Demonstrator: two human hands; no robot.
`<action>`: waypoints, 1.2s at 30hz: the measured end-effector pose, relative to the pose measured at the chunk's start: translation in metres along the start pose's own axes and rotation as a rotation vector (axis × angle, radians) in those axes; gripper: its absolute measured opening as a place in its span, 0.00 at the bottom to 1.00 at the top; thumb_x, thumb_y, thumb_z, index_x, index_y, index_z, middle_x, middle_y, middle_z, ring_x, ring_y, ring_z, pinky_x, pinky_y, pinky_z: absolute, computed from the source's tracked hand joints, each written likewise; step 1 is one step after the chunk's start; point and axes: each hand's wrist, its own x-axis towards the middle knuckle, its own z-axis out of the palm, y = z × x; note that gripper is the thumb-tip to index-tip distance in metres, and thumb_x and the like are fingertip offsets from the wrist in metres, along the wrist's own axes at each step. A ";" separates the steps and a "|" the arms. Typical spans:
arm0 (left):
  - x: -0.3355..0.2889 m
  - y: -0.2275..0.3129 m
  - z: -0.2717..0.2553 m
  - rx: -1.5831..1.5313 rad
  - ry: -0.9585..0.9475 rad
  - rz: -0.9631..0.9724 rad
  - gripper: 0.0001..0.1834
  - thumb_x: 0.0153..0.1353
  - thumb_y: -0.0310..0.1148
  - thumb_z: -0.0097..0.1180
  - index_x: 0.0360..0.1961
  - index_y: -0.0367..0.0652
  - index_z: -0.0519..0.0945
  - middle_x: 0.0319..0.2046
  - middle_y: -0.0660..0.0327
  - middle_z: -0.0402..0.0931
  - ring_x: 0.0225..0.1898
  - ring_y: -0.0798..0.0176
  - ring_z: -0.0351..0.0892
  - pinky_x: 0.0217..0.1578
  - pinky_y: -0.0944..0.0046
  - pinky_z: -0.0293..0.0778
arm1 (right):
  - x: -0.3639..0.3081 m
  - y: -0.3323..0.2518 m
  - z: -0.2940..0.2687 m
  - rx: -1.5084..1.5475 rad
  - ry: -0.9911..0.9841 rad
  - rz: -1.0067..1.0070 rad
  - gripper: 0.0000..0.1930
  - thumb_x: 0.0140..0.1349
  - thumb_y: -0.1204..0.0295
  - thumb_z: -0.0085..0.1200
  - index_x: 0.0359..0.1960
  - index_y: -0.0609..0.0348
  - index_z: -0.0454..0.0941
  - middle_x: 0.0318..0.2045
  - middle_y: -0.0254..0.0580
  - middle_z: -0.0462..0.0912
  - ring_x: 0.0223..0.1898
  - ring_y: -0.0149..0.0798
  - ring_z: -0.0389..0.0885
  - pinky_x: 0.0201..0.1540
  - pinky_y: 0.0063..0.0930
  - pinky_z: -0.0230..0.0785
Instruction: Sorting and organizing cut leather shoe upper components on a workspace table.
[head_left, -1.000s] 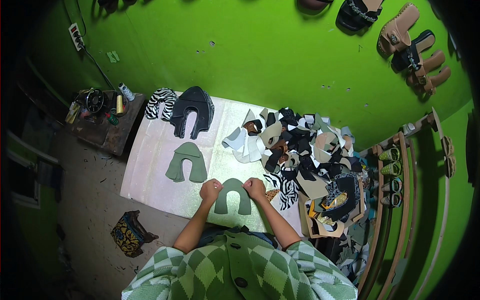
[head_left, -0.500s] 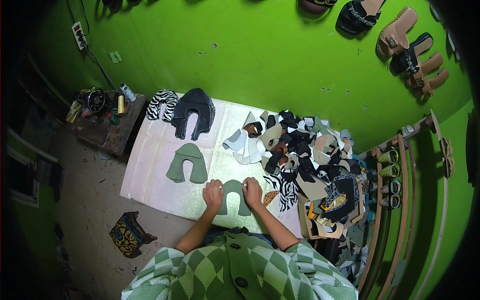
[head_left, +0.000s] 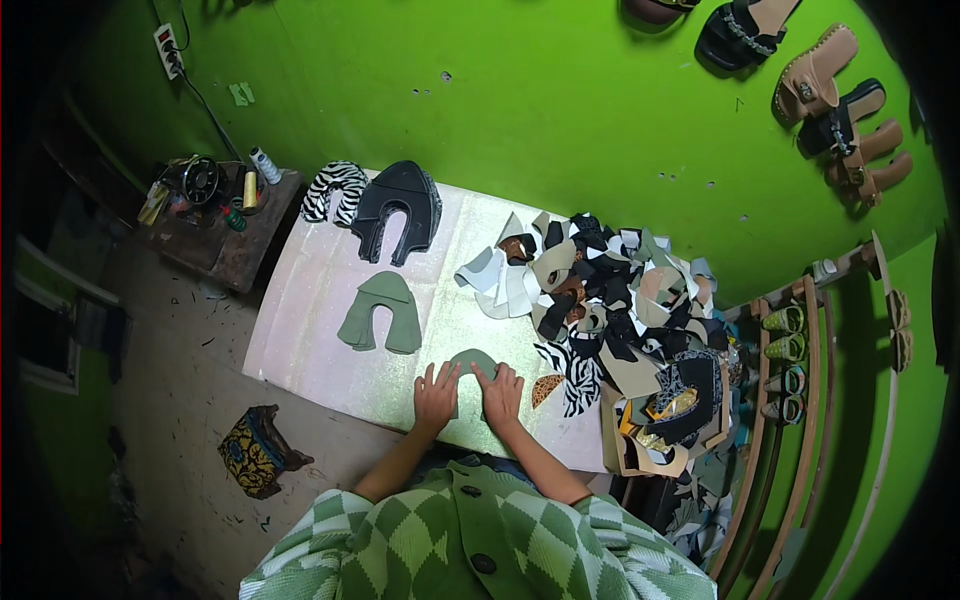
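A green arch-shaped cut piece point(head_left: 475, 357) lies flat near the front edge of the table, its curve pointing away from me. My left hand point(head_left: 436, 398) presses down on its left leg, fingers spread. Over the right leg rests my right hand point(head_left: 501, 396), also with fingers stretched out; both hands hide most of the legs. Farther left is a small stack of matching green pieces point(head_left: 385, 305). Behind that stack sit black arch-shaped pieces point(head_left: 412, 195), with zebra-print ones point(head_left: 345, 180) beside them.
Mixed scraps point(head_left: 600, 290) are heaped on the table's right side, next to a box of offcuts point(head_left: 640, 455). A sewing machine table point(head_left: 225, 262) stands at the left. Sandals point(head_left: 815, 70) hang on the green wall, and a wooden rack point(head_left: 805, 400) with shoes is at right.
Both hands have moved inward over the green piece, from gripping its outer sides to lying on it with fingers spread. The whole view has shifted slightly.
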 end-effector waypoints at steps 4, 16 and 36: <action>-0.002 0.001 -0.001 -0.015 -0.011 -0.012 0.25 0.57 0.35 0.51 0.58 0.52 0.69 0.54 0.63 0.68 0.55 0.53 0.64 0.46 0.54 0.62 | -0.003 0.010 -0.004 -0.011 -0.092 0.146 0.24 0.59 0.73 0.43 0.55 0.25 0.73 0.37 0.40 0.69 0.42 0.40 0.67 0.43 0.35 0.55; -0.006 -0.004 -0.004 -0.101 -0.037 -0.006 0.26 0.57 0.35 0.49 0.60 0.49 0.67 0.56 0.60 0.66 0.60 0.50 0.59 0.52 0.51 0.56 | -0.006 0.025 -0.009 0.060 -0.058 0.265 0.19 0.60 0.70 0.45 0.49 0.27 0.78 0.34 0.37 0.67 0.40 0.38 0.66 0.44 0.35 0.54; 0.041 0.003 0.008 -0.233 -0.136 -0.590 0.12 0.48 0.39 0.64 0.33 0.49 0.77 0.34 0.63 0.76 0.40 0.57 0.75 0.41 0.54 0.66 | 0.037 0.028 0.005 0.398 -0.052 0.433 0.16 0.48 0.65 0.65 0.34 0.59 0.77 0.29 0.47 0.80 0.33 0.47 0.79 0.37 0.37 0.70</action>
